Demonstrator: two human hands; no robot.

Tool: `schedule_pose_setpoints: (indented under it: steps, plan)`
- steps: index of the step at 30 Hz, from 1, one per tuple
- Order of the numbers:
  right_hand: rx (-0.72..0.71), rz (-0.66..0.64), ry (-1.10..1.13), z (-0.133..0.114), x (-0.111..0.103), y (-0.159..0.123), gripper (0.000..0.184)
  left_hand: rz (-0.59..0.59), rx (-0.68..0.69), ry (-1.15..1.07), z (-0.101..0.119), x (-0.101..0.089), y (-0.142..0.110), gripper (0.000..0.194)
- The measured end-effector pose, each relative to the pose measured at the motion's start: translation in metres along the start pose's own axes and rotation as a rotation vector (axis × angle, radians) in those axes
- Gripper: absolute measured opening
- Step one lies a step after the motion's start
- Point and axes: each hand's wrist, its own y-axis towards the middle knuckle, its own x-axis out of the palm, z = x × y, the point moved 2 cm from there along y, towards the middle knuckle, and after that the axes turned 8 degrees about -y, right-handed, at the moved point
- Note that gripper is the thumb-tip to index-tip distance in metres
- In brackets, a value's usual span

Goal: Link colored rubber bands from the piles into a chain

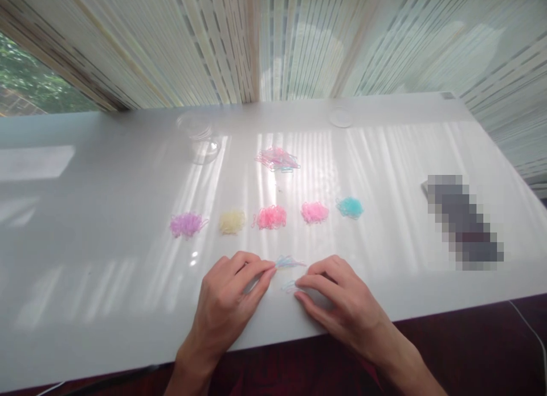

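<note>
My left hand (233, 288) pinches the end of a small bunch of pale blue and lilac paper clips (290, 262) between thumb and forefinger, just above the table. Across from it, my right hand (335, 293) has its thumb and forefinger slightly apart. Its forefinger tip is beside a few pale blue paper clips (289, 286); whether it touches them is hard to tell. Beyond the hands lies a row of piles sorted by colour: purple (187, 224), yellow (231, 221), coral pink (271, 217), light pink (315, 212) and turquoise (350, 207).
A mixed pile of paper clips (277, 159) lies behind the row. A clear round container (205, 150) stands at the back left, a clear lid (341, 118) at the back. To the right is a blurred-out dark object (464, 222). Striped blinds (294, 48) hang behind the white table (106, 225).
</note>
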Motion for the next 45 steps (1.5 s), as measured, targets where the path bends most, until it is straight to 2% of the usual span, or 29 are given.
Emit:
schedule_pose_setpoints:
  steps: [10,19,30,38,45]
  plan:
    - [-0.023,0.055,-0.019,0.001,0.007,0.009,0.009,0.006,-0.045,-0.043,0.001,-0.001,0.003,0.007]
    - [-0.023,0.077,-0.051,-0.007,0.009,0.016,0.012,0.014,-0.044,-0.029,0.001,-0.001,0.003,0.008]
    - [-0.03,0.137,-0.066,-0.004,0.012,0.019,0.013,0.047,-0.044,-0.035,0.001,-0.001,0.003,0.008]
    - [-0.043,0.283,-0.045,-0.003,0.009,0.024,0.017,0.055,-0.048,-0.111,0.004,-0.005,0.003,0.009]
    - [-0.065,0.254,0.054,-0.003,0.009,0.032,0.015,0.071,-0.018,-0.161,0.004,-0.006,0.0,0.01]
